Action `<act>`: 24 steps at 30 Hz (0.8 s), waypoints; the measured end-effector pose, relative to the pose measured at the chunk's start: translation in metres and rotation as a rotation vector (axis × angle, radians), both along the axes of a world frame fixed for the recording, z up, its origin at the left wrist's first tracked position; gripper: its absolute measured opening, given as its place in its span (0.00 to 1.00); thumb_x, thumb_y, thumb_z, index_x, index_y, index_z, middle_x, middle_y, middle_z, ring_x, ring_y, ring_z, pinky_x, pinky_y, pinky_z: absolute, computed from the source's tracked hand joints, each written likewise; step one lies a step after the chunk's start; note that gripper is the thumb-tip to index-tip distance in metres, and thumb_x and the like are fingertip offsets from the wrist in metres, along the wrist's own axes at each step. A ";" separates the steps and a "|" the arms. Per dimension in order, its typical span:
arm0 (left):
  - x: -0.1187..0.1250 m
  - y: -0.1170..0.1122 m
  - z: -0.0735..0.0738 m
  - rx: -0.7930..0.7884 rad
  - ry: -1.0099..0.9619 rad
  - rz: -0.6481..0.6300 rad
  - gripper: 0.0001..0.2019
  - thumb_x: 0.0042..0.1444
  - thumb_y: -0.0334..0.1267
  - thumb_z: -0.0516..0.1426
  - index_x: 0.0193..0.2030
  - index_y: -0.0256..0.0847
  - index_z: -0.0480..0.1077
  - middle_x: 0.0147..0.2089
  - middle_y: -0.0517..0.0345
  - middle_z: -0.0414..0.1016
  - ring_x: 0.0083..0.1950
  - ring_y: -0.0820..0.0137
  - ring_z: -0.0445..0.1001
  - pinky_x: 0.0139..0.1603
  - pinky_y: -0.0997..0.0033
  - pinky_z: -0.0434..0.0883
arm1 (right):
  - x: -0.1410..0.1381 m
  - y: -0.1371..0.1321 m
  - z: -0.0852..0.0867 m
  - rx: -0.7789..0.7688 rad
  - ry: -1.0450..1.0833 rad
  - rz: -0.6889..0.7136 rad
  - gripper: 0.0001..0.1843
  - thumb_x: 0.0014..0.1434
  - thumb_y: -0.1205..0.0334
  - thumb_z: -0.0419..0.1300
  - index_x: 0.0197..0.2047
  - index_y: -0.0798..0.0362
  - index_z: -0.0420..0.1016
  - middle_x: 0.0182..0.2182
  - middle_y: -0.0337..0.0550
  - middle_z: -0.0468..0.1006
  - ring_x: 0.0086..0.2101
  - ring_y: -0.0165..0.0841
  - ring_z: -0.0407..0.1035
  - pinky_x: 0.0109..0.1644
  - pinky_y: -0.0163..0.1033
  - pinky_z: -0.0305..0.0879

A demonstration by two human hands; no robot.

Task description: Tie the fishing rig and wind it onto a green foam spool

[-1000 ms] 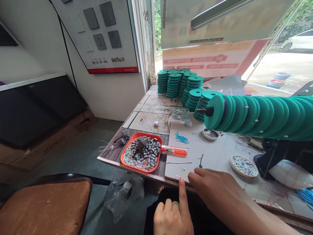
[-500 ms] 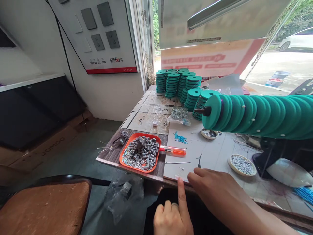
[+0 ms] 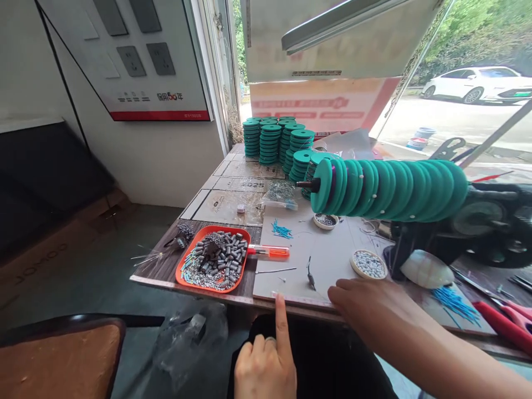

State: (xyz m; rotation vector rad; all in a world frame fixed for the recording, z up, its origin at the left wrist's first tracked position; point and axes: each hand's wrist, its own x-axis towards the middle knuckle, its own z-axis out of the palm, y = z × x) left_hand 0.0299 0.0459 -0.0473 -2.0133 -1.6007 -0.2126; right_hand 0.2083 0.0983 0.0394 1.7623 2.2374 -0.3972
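My left hand [image 3: 268, 360] has its index finger stretched out and the other fingers curled. The fingertip rests at the board's near edge, by a tiny clear piece too small to name. Low over the same edge, my right hand [image 3: 366, 302] is closed, thumb and fingers together; what they hold, if anything, is hidden. Just left of it lies a dark lead sinker [image 3: 311, 281] with a thin wire end, on the pale board [image 3: 266, 288]. A thin rod [image 3: 276, 270] and a small white bead piece [image 3: 282, 280] lie between the hands.
An orange tray [image 3: 179, 275] of sinkers and small metal parts stands left, beside an orange pen [image 3: 274, 252]. Teal foam spools [image 3: 390, 188] fill a spindle over the board. Near my right hand are a white bead dish [image 3: 357, 270], blue strips [image 3: 457, 305] and red-handled pliers [image 3: 505, 327].
The view has turned right. My right hand has shifted right, away from the sinker, which now shows whole. My left index finger stays at the board's edge.
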 end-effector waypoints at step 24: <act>0.001 0.003 0.012 0.029 0.075 0.001 0.41 0.40 0.35 0.60 0.62 0.36 0.49 0.15 0.72 0.61 0.18 0.79 0.63 0.24 0.78 0.62 | 0.021 0.002 0.010 -0.074 -0.003 0.013 0.11 0.55 0.75 0.52 0.36 0.57 0.74 0.30 0.38 0.66 0.24 0.11 0.44 0.34 0.28 0.29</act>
